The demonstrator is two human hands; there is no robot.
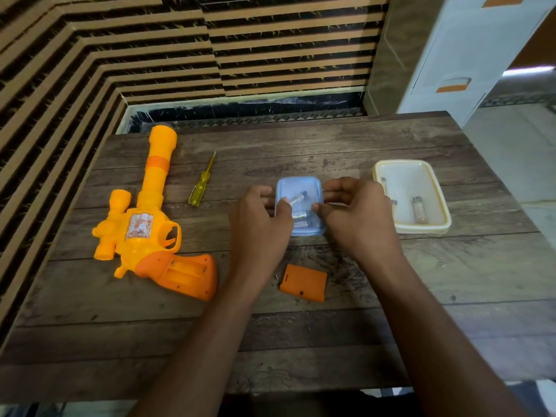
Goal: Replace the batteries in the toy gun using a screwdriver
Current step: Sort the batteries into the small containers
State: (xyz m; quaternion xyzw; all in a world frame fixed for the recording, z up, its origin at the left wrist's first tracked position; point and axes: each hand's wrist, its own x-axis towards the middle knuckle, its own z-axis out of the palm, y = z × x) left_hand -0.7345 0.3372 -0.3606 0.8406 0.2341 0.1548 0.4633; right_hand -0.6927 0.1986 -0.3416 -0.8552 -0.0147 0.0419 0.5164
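left grip [258, 227], right grip [353, 216] curled round blue box [298, 186], batteries [299, 199] inside; cream tub [440, 225] holds loose cells [418, 209]

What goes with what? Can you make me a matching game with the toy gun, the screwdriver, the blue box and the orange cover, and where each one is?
Things:
1. toy gun
2. screwdriver
3. blue box
4. orange cover

Places:
A. held between the left hand and the right hand
B. lying on the table between the two forearms
C. farthest left on the table
D. lying just right of the gun's barrel

Pairs: 1-C, 2-D, 3-A, 4-B
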